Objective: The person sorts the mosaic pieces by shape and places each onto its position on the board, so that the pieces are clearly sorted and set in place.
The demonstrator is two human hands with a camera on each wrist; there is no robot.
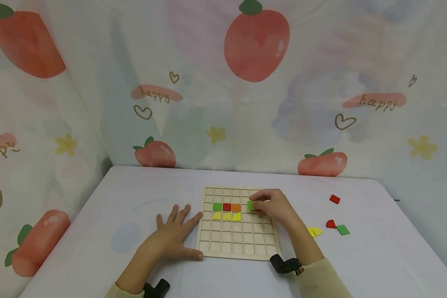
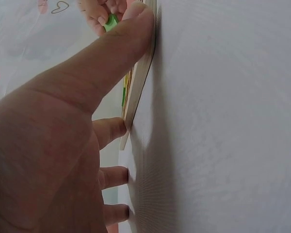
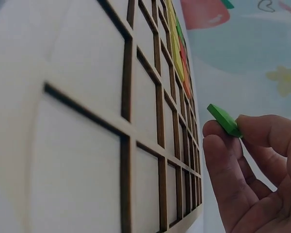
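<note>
held tile (image 3: pixel 224 120): green | board (image 1: pixel 227 237): pale, gridded | backdrop (image 1: pixel 205 49): red fruit (image 1: pixel 257 45), yellow flowers (image 1: pixel 216 135) | sleeves (image 1: pixel 322 281): probably beige (dim)

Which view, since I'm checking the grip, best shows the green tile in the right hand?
The right wrist view: there the green tile looks largest and mostly uncovered. The head view shows it small, partly covered by the right hand. The left wrist view shows a small part beyond the left hand.

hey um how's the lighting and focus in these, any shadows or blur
Head view: soft, fairly even light, no harsh glare; left wrist: a dark, soft-edged shadow on the table beside the grid board, left hand looming large; right wrist: near squares look stretched, slightly blurry.
</note>
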